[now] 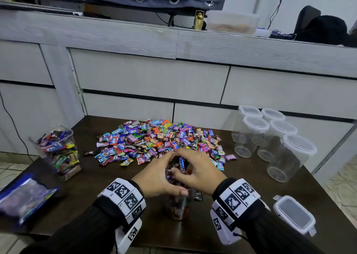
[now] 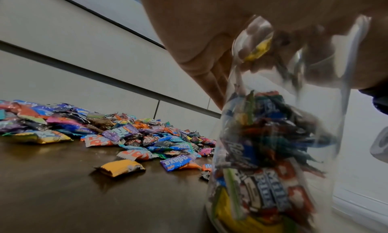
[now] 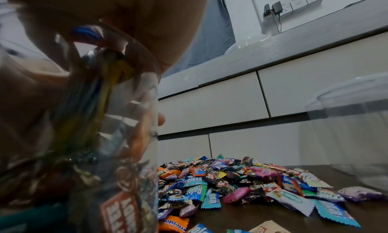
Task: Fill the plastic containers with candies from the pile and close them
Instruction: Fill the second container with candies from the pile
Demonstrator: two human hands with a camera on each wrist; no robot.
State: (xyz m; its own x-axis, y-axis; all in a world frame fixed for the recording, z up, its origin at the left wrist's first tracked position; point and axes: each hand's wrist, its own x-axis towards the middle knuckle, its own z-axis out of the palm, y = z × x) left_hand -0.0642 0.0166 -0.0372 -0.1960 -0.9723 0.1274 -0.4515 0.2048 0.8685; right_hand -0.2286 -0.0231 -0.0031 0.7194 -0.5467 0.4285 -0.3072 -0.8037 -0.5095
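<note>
Left hand: the left hand [image 1: 157,176] is cupped over the mouth of the open container [image 1: 176,205], fingers curled around a bunch of candies [image 1: 178,164].
Right hand: the right hand [image 1: 197,171] is cupped on the other side of the same bunch, fingers bent and touching the candies, fingertips close to the left hand's.
Open container: it stands upright near the front edge of the table [image 1: 100,178], in the middle, and is partly full of wrapped candies.
Pile: the big candy pile [image 1: 160,141] lies just behind the hands, in the middle of the table.
Loose lid: 1 lid [image 1: 294,214] lies flat near the front right corner.
Empty containers: 5 clear containers [image 1: 270,138] with lids on stand together at the back right.
Full container: 1 candy-filled container [image 1: 58,151] with no lid stands at the left edge.
Bag: a blue bag [image 1: 23,199] lies at the front left corner.
</note>
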